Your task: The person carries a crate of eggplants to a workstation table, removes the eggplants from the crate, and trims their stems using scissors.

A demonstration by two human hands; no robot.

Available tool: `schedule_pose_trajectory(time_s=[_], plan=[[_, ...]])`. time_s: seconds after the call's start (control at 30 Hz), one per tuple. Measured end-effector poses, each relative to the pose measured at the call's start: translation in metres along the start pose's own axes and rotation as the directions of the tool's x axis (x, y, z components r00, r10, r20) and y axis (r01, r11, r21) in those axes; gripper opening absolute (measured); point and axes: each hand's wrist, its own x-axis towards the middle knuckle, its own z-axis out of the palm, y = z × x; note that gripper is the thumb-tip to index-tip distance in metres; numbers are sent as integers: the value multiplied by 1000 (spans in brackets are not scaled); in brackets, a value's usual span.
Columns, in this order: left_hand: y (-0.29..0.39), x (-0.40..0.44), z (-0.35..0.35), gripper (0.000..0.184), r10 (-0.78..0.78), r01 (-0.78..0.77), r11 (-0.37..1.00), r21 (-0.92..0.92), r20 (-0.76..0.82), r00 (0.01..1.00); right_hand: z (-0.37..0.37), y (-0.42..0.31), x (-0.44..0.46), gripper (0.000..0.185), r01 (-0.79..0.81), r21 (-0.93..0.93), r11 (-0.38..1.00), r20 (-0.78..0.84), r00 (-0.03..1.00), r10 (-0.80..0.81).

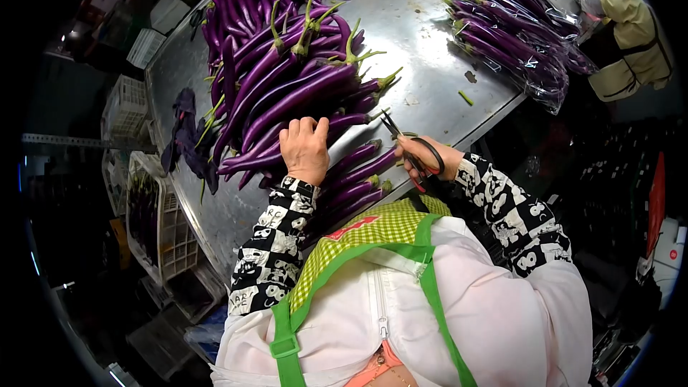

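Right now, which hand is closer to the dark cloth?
Left. The left hand is right of the dark cloth, touching eggplants; the right hand is farther right, holding scissors.

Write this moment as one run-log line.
left hand: gripping eggplant | right hand: holding scissors near that eggplant's stem | metal table: loose eggplants piled; bagged eggplants at right

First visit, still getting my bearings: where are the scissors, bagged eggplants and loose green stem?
Scissors (393,128), head view, on the blades.
Bagged eggplants (510,34), head view, middle of the pile.
Loose green stem (466,98), head view, its middle.
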Motion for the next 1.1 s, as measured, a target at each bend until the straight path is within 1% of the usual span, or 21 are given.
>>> schedule_pose_trajectory(time_s=[0.07,0.13,0.17,0.2,0.27,0.33,0.4,0.43,0.5,0.57,0.7,0.77,0.8,0.87,0.9,0.93,1.0,1.07,1.1], plan=[[7,-4,-5,30,-13,13,1000,-26,7,1000,2,-4,0,59,-12,-3,1000,-13,1000,12],[13,-8,-5,31,-95,97,993,-71,23,995,2,-6,3,68,19,-39,999,-26,999,-20],[14,-11,-5,32,-131,134,989,-67,52,990,1,-4,3,68,40,-38,998,-25,999,-41],[15,-14,-4,32,-131,135,989,-67,54,990,1,-4,3,68,38,-37,999,-24,999,-39],[18,-21,0,33,-234,245,966,-78,122,964,-1,-4,-1,66,66,-54,996,12,998,-66],[24,-27,2,33,-255,267,959,-94,123,959,-4,-3,-6,67,45,-91,995,13,999,-44],[29,-33,6,31,-308,324,935,-145,120,944,-5,-3,-10,68,23,-126,992,14,1000,-21],[31,-34,6,31,-329,354,921,-163,163,930,-5,-4,-10,67,24,-154,988,18,1000,-21],[35,-36,7,31,-323,352,919,-177,173,930,-4,-6,-8,67,23,-185,983,23,1000,-19],[38,-38,8,28,-324,362,908,-210,197,925,-2,-6,-2,58,44,-152,987,12,999,-43],[37,-47,16,25,-327,371,902,-222,213,921,-2,-2,1,57,80,-179,981,-23,996,-85],[36,-53,20,23,-340,391,887,-247,223,914,-5,-3,-1,58,-4,-294,956,-10,1000,1],[36,-54,21,23,-344,395,885,-246,225,911,-6,1,-2,58,-6,-295,955,-7,1000,5],[36,-54,22,22,-354,409,883,-232,243,903,-8,10,-2,60,39,-375,926,-25,998,-52],[36,-54,22,22,-358,413,881,-231,245,901,-5,-2,-13,61,28,-386,922,-23,999,-41],[37,-53,22,22,-353,410,880,-240,247,902,-6,2,-8,61,26,-388,921,-21,999,-37],[39,-52,22,21,-344,404,880,-252,249,905,-8,13,1,59,117,-338,934,-18,991,-131],[41,-50,21,22,-269,349,884,-312,269,925,-8,12,6,58,105,-327,939,-30,992,-121],[42,-51,22,22,-279,352,882,-313,257,925,-8,11,8,57,97,-316,944,-37,993,-114]])
